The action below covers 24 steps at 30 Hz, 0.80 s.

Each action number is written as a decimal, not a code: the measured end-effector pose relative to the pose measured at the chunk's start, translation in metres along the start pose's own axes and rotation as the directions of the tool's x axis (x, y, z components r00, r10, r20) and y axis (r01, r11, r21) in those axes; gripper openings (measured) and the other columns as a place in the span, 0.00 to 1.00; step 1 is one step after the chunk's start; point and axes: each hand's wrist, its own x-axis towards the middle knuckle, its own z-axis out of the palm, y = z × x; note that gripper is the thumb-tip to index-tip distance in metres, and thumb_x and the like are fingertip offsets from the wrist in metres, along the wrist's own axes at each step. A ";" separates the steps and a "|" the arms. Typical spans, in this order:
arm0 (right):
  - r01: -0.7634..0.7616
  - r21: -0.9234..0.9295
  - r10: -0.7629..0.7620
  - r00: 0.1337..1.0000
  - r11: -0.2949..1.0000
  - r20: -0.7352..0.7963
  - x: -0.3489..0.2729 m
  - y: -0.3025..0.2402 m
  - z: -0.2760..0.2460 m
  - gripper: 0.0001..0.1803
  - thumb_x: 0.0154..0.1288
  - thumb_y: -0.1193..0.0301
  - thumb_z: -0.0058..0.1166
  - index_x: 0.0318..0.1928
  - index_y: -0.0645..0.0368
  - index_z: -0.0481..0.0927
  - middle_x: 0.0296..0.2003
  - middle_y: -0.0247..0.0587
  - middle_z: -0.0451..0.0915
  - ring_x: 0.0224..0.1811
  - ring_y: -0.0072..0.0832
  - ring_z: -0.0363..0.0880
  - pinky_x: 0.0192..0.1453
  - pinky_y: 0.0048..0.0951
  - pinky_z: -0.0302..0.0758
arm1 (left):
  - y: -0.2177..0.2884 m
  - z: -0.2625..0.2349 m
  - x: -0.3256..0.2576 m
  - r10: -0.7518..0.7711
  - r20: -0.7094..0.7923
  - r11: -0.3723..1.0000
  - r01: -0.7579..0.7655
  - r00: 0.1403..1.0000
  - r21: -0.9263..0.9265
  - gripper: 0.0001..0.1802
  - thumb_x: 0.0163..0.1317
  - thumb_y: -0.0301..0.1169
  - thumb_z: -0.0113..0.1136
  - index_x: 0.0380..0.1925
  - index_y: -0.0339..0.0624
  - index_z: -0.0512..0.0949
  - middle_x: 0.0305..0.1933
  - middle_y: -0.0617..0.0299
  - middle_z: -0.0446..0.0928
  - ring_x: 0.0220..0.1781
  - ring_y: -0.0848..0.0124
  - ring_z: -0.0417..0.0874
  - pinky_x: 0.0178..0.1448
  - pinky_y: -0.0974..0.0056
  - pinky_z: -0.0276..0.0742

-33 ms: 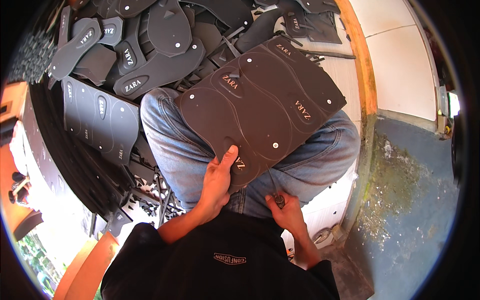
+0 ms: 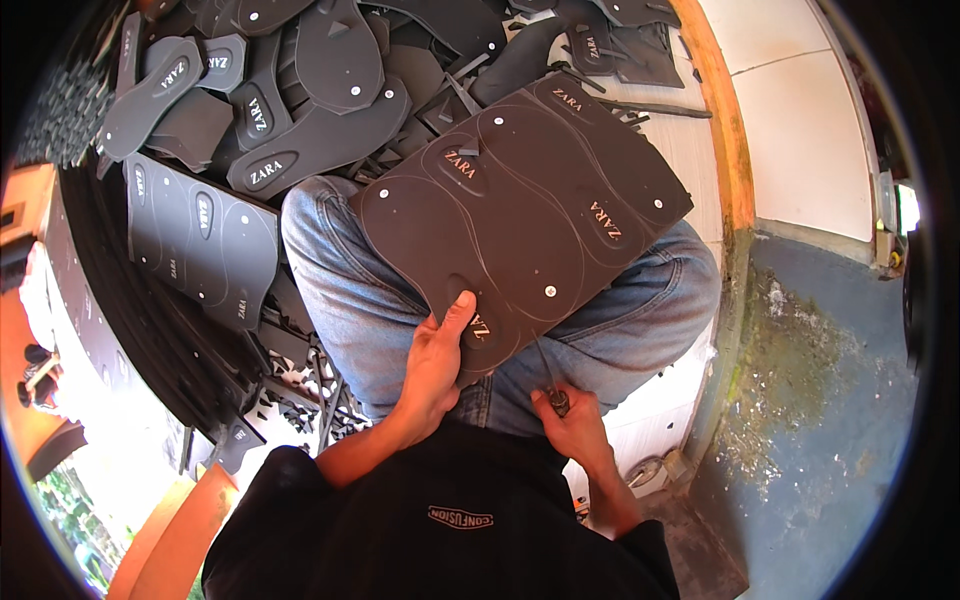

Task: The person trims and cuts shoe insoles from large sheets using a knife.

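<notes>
A dark brown-black foam sheet [image 2: 520, 225] lies tilted across my lap, marked with curved sole outlines, oval printed patches and small white dots. My left hand [image 2: 430, 365] grips its near corner, thumb on top and the other fingers hidden beneath. In my right hand [image 2: 578, 425] is a slim knife [image 2: 559, 402], held by its dark handle. The thin blade points away from me and meets the sheet's near edge, where its tip is hard to make out. A small dark scrap [image 2: 469, 147] rests on the sheet's upper left part.
Cut sole pieces [image 2: 320, 160] are heaped beyond my knees. Another marked sheet [image 2: 200, 245] leans at the left, beside long dark strips [image 2: 120, 290]. Small offcuts [image 2: 300, 385] litter the floor by my left leg. A wooden edging [image 2: 722, 130] runs along the right, bordering a stained blue-grey floor [image 2: 830, 400].
</notes>
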 end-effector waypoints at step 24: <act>-0.034 -0.182 0.049 0.996 0.983 0.078 0.047 -0.039 0.006 0.13 0.56 0.69 0.51 0.22 0.69 0.74 0.20 0.60 0.74 0.28 0.57 0.74 0.33 0.47 0.69 | -0.002 -0.017 0.008 0.020 0.044 0.986 -0.027 0.999 0.165 0.19 0.59 0.47 0.60 0.32 0.42 0.74 0.22 0.64 0.74 0.14 0.76 0.74 0.10 0.72 0.68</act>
